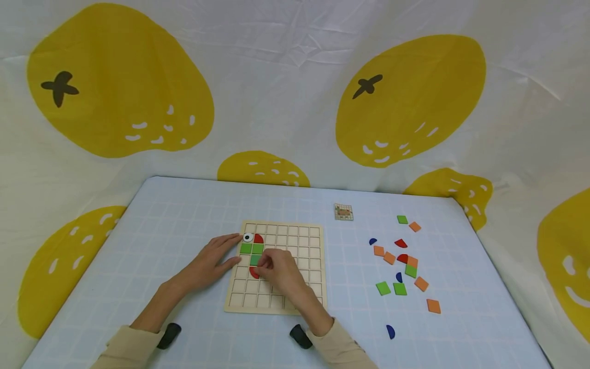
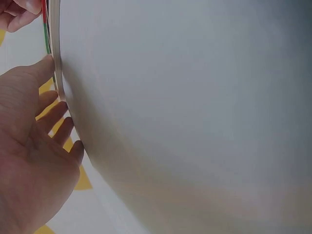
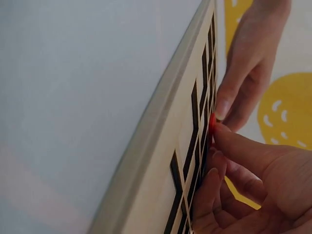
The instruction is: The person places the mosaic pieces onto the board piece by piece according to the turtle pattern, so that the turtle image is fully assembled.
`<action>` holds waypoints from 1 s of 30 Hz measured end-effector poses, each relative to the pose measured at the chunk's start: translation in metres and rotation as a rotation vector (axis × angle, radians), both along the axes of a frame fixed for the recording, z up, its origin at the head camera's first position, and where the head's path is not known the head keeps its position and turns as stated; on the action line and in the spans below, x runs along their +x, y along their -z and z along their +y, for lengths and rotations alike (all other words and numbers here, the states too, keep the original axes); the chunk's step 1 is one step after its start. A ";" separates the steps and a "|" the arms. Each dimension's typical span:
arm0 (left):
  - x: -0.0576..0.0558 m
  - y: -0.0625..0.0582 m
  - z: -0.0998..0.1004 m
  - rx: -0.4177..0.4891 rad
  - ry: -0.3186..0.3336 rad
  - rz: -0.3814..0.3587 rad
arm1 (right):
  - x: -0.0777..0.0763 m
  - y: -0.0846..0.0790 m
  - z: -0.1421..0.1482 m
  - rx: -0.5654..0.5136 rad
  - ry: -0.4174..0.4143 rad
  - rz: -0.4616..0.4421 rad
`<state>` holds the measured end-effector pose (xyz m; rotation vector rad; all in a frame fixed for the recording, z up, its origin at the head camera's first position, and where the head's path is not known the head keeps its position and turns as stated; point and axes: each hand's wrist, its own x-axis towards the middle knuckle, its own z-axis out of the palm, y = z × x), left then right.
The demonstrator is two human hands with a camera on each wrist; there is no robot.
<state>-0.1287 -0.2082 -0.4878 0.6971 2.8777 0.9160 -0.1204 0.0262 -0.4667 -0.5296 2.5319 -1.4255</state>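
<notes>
A wooden grid board (image 1: 315,292) lies on the table. Along its left edge rests my left hand (image 1: 207,264), fingers extended, fingertips and thumb at the rim. My right hand (image 1: 282,271) is over the board, thumb and forefinger pinching a red curved piece (image 1: 253,272) at a cell below a darker green square (image 1: 254,260). The right wrist view shows that red piece (image 3: 212,124) edge-on under the thumb tip, close against the grid. Higher up sit a round eye piece (image 1: 248,237), a red quarter-round piece (image 1: 259,239) and two green squares (image 1: 246,249).
Right of the board lie scattered pieces: orange squares (image 1: 433,306), green squares (image 1: 383,288), red curved pieces (image 1: 401,243) and blue half-rounds (image 1: 391,332). A small picture card (image 1: 343,212) is beyond the board's upper right corner. A fruit-patterned cloth (image 1: 276,102) hangs behind the table.
</notes>
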 end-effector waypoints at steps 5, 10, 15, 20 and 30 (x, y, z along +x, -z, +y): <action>0.000 -0.001 0.002 0.003 0.006 -0.001 | 0.000 0.000 0.005 -0.012 -0.014 -0.018; 0.000 -0.003 0.004 -0.004 0.004 -0.003 | 0.000 -0.003 0.013 -0.027 -0.042 -0.025; 0.001 -0.004 0.006 -0.011 -0.003 -0.009 | -0.001 -0.004 0.022 -0.014 -0.062 0.012; 0.002 -0.004 0.006 -0.022 -0.014 -0.020 | -0.002 -0.004 0.034 0.024 -0.065 0.057; 0.003 -0.005 0.004 -0.025 -0.018 -0.010 | -0.003 -0.010 0.069 0.089 -0.077 0.117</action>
